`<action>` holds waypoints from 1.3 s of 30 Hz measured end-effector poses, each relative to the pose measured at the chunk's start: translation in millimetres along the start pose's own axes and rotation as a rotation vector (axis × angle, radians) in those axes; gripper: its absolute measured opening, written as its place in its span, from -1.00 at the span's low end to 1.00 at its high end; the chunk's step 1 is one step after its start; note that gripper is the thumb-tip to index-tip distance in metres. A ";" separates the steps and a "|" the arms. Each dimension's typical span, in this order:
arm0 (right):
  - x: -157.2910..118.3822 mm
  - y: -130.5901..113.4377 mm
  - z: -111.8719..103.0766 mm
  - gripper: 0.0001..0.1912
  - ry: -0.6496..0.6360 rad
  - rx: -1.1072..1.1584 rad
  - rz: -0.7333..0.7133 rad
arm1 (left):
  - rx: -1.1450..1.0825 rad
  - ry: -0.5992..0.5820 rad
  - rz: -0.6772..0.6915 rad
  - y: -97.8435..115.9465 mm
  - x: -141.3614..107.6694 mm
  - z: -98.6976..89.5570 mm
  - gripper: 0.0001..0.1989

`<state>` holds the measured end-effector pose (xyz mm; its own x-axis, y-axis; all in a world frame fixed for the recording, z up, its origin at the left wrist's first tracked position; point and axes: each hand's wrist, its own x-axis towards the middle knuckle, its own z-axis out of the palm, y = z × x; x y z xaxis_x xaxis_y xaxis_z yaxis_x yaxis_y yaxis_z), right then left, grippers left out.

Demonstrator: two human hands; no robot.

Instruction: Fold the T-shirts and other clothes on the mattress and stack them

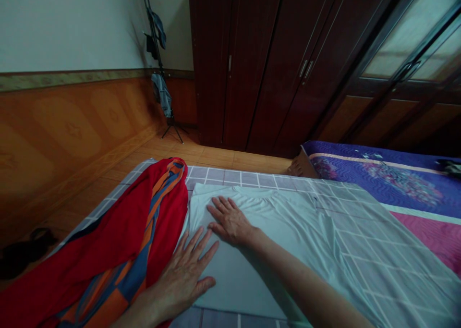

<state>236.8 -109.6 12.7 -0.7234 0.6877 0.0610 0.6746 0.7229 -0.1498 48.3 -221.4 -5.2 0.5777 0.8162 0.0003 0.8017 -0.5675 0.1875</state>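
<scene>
A pale, light-coloured shirt point(230, 280) lies spread on a grey checked sheet point(252, 176), with wrinkles across its right half. My right hand point(230, 221) rests flat on the shirt's upper left part, fingers stretched out. Just below and to the left, my left hand point(190, 265) has its fingers spread over the shirt's left edge. Neither hand grips anything. Close along the left of the shirt lies a red garment point(118, 232) with orange and blue stripes, partly behind my left forearm.
Beyond the bed stands a dark wooden wardrobe point(248, 68). A coat rack point(158, 59) with clothes on it stands in the corner. To the right is a purple and pink bedspread point(389, 174). Something black point(27, 251) lies on the floor at left.
</scene>
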 end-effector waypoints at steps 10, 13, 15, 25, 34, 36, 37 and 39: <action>-24.4 34.5 -1.8 -0.31 0.055 -0.059 0.145 | 0.036 0.003 -0.022 4.5 -0.9 -6.8 -0.30; -51.2 38.6 3.5 -0.30 0.055 -0.051 0.100 | 0.061 0.011 -0.016 4.8 -2.1 -5.7 -0.31; -63.7 56.8 3.7 -0.30 0.055 -0.089 0.170 | 0.076 0.018 -0.010 4.1 -2.6 -4.1 -0.32; -130.1 109.3 -0.9 -0.37 0.150 -0.269 0.400 | 0.099 0.047 0.005 1.8 -2.2 -1.3 -0.35; -196.6 140.4 -16.7 -0.32 0.338 -0.302 0.683 | 0.081 0.031 -0.006 3.7 -3.3 -4.0 -0.32; -229.1 141.8 -19.3 -0.26 0.388 -0.229 0.750 | 0.070 0.022 -0.008 4.0 -2.9 -4.9 -0.32; -247.6 139.3 -18.2 -0.26 0.385 -0.183 0.780 | 0.063 0.021 -0.008 4.0 -2.6 -5.0 -0.33; -284.9 130.1 -11.6 -0.27 0.387 -0.096 0.866 | 0.049 0.029 -0.008 3.6 -2.1 -4.5 -0.32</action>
<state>532.3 -210.8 -12.7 0.1208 0.9489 0.2915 0.9748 -0.0578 -0.2157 49.3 -224.7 0.0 0.5671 0.8232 0.0272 0.8134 -0.5649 0.1393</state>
